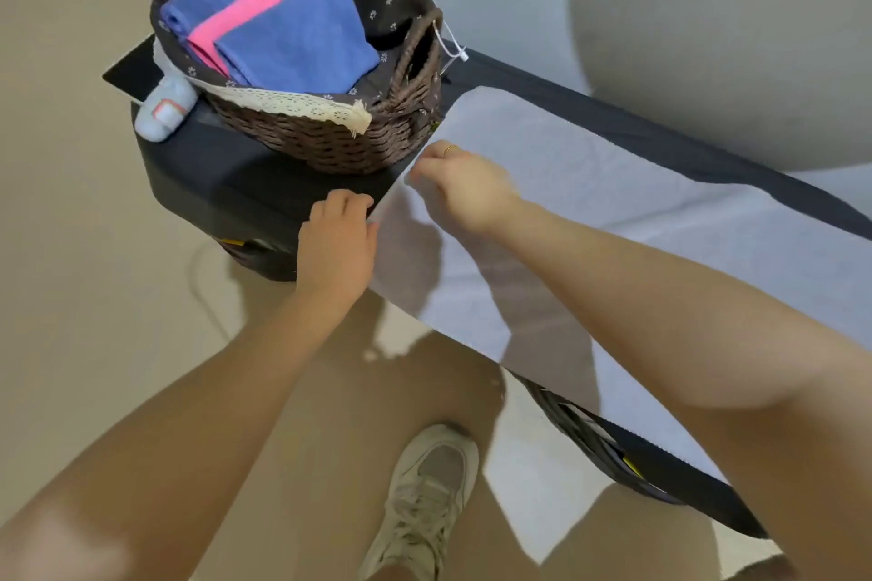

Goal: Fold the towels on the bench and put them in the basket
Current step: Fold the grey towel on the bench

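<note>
One large white terry towel (590,203) lies spread flat along the dark padded tabletop (226,184), its near edge hanging over the front side and its left end stopping just right of the basket. The left hand (337,241) rests at the towel's near-left corner, fingers curled down at the edge where cloth meets the tabletop; whether they pinch the cloth or only press it I cannot tell. The right hand (460,189), a thin ring on one finger, has its fingers bent together and pinches the towel's left edge a little farther back.

One brown woven wicker basket (330,142) with a dark flowered liner and a cream lace trim stands on the far-left end of the tabletop. Inside it lie three folded towels, side by side and overlapping: two blue towels (297,42) and one pink towel (245,9) between them.

Left of the basket, touching its base, sits one small pale blue object (163,109), and a flat dark panel (134,71) pokes out behind. One pale sneaker (424,500) stands on the beige floor (71,250) below.
</note>
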Tool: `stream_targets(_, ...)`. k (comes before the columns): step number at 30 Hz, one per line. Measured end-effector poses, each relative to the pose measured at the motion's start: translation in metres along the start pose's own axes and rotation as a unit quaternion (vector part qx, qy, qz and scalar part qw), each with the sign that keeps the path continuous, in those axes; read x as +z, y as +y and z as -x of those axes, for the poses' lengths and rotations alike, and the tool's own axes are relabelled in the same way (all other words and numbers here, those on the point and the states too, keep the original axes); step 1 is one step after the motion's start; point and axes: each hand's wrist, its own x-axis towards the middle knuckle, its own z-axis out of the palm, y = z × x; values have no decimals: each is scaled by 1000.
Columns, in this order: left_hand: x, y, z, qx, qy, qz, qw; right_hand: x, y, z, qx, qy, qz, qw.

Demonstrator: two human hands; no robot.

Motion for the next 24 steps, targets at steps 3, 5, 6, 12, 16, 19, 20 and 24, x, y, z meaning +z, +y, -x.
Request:
stream_targets(3, 5, -3, 0, -55, -6, -19, 998, 6, -12, -8, -102, -44, 165, 980)
stream_targets(5, 4, -2, -3, -56, -2, 6, 998, 11, -13, -13, -133, -35, 200, 970)
stream_targets(6, 4, -1, -5, -41, -6, 20, 999, 12, -12, -15, -138, -31, 206, 968)
stream_targets(12, -5, 11, 2, 87, -14, 200, 976, -9, -5, -20, -126, -83, 276, 949)
stream_targets(16, -20, 16, 1, 103, -33, 270, 957, -39, 22, -12, 6, -59, 299, 952)
stream_targets(19, -30, 20, -5, 84, -43, 291, 952, -53, 52, 1, 75, -9, 290, 954)
stream_targets(20, -32, 20, -7, 70, -39, 307, 948, -55, 61, 5, 93, 13, 280, 955)
stream_targets(24, -36, 15, -10, 25, -9, 368, 930, -63, 81, 1, 198, 139, 201, 949)
